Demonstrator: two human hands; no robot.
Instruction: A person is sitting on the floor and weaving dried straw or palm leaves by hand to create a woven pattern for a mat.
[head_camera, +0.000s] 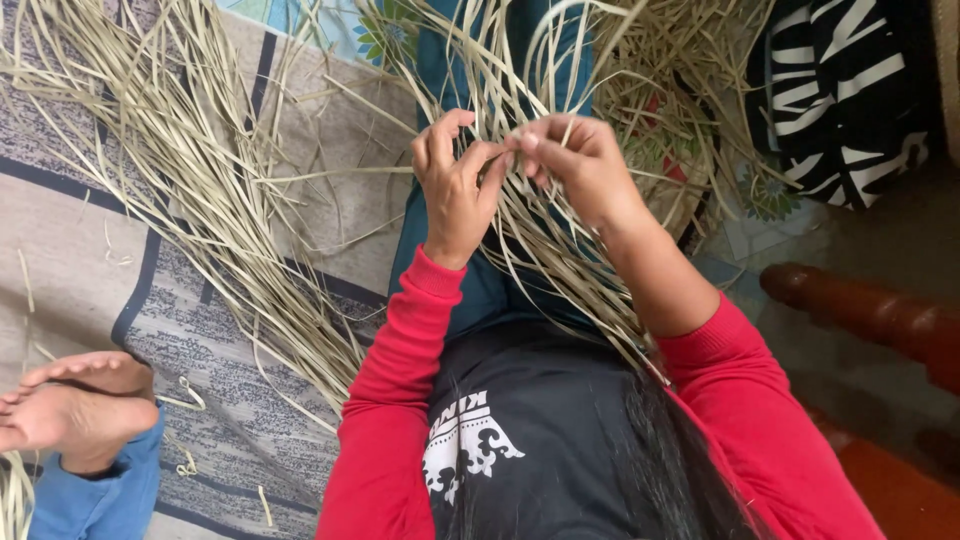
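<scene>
Two hands pinch pale leaf strips over the lap

At the centre of the frame, slightly above the middle, the left hand and the right hand meet fingertip to fingertip. The fingers of both are together, clamped on thin dried leaf strips that run between them and fall across the lap. More of the same strips lie in a loose heap spread over the patterned mat at the upper left and left. Both arms wear red sleeves. A bare foot of another person rests at the lower left. A black-and-white patterned bag sits at the upper right, and a reddish wooden furniture piece at the right.
</scene>
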